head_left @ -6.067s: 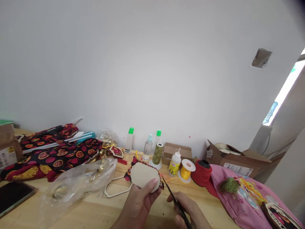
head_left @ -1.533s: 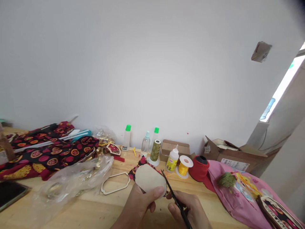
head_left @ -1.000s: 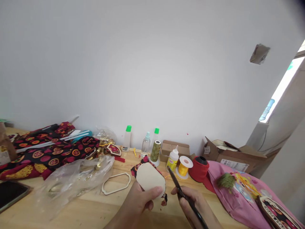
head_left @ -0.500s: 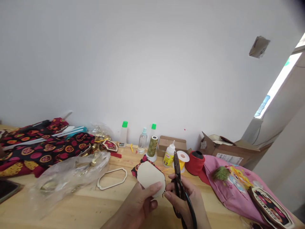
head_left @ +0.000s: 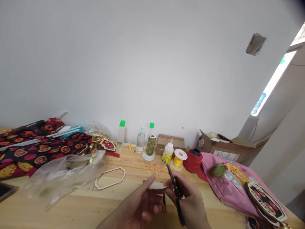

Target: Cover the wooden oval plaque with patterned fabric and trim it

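My left hand (head_left: 143, 200) grips a flat pale wooden piece (head_left: 157, 185) between thumb and fingers, tilted so that mostly its edge faces me. A strip of dark patterned fabric (head_left: 164, 203) hangs below it. In my right hand (head_left: 188, 197) is a pair of black scissors (head_left: 177, 194), its blades pointing up and away from me. The right fingertips meet the right end of the wooden piece. Whether the blades are parted is hard to make out. On the table to the left lies a pale wooden frame (head_left: 110, 168).
Behind my hands stand a green thread cone (head_left: 151, 144), a glue bottle (head_left: 167, 154), a yellow cord spool (head_left: 179, 160) and red thread (head_left: 193, 160). Patterned fabric (head_left: 45, 151) and a plastic bag (head_left: 69, 171) lie left. A pink bag (head_left: 221, 187) and open carton (head_left: 224, 148) are right.
The wooden piece has tipped from showing its broad pale face to nearly edge-on. Both hands have turned slightly with it, and the scissors stay in my right hand.
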Demonstrator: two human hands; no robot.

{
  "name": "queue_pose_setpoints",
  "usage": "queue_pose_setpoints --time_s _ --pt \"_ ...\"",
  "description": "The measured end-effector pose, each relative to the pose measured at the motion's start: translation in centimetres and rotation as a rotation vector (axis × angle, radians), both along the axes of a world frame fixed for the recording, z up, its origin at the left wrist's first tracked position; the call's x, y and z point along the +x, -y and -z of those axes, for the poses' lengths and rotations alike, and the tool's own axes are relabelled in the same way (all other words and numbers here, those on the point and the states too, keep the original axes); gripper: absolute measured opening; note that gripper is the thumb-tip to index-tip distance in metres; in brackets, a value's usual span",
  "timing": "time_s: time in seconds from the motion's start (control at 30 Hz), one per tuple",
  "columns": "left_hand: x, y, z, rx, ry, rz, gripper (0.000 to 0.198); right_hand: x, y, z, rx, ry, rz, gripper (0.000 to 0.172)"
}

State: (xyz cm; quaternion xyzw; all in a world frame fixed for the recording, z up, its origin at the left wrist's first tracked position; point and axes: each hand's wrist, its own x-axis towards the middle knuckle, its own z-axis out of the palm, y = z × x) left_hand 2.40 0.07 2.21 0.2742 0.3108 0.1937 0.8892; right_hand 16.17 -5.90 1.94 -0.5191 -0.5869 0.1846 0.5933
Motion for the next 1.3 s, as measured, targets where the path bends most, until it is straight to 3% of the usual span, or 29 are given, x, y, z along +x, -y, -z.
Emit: queue_pose_setpoints --time_s 0.03,0.1,0.17,0.23,0.27,0.33,0.4,0.43,0.6,0.73,0.93,1.1,1.3 --pt "0.0 -0.2 -0.1 0.113 -0.077 -0.022 0.045 -0.1 0.0 0.0 0.005 -0.071 0.022 0.029" --pt "-0.2 -0.6 -0.4 0.415 -0.229 -0.191 0.053 -0.1 -0.1 0.1 -0.007 -0.228 0.064 0.033" --pt "-0.4 -0.8 -0.8 0.685 -0.286 -0.426 0.044 -0.1 -0.3 0.1 -0.048 -0.370 0.082 0.038" --pt "-0.5 -0.5 -1.1 0.826 -0.241 -0.557 0.026 -0.2 -0.4 0.0 -0.093 -0.464 0.067 0.043" --pt "-0.4 -0.2 -1.1 0.846 -0.206 -0.547 0.028 -0.3 -0.5 0.0 -0.115 -0.491 0.049 0.045" --pt "-0.2 0.3 -1.0 0.830 -0.143 -0.400 0.034 -0.6 -0.5 0.0 -0.159 -0.517 -0.007 0.048" --pt "0.1 0.6 -0.7 0.797 -0.122 -0.251 0.026 -0.7 -0.6 0.1 -0.190 -0.524 -0.062 0.047" --pt "0.2 0.6 -0.5 0.787 -0.130 -0.237 0.023 -0.7 -0.7 0.1 -0.199 -0.517 -0.083 0.046" --pt "0.0 0.0 0.0 0.784 -0.181 -0.354 0.021 0.9 -0.7 0.3 -0.150 -0.285 -0.091 0.039" --pt "-0.3 -0.1 -0.1 0.751 -0.180 -0.298 0.025 2.5 -0.1 0.1 -0.105 0.163 0.030 0.046" --pt "-0.5 0.0 -0.5 0.772 -0.120 -0.333 0.020 2.7 0.3 -0.5 0.066 0.730 0.087 0.032" --pt "-0.7 -0.1 -0.4 0.806 -0.142 -0.352 0.022 2.9 0.2 -0.4 0.069 0.916 0.109 0.020" --pt "-0.5 -0.3 -0.1 0.780 -0.222 -0.360 0.029 3.0 0.2 -0.2 0.055 0.982 0.124 0.020"
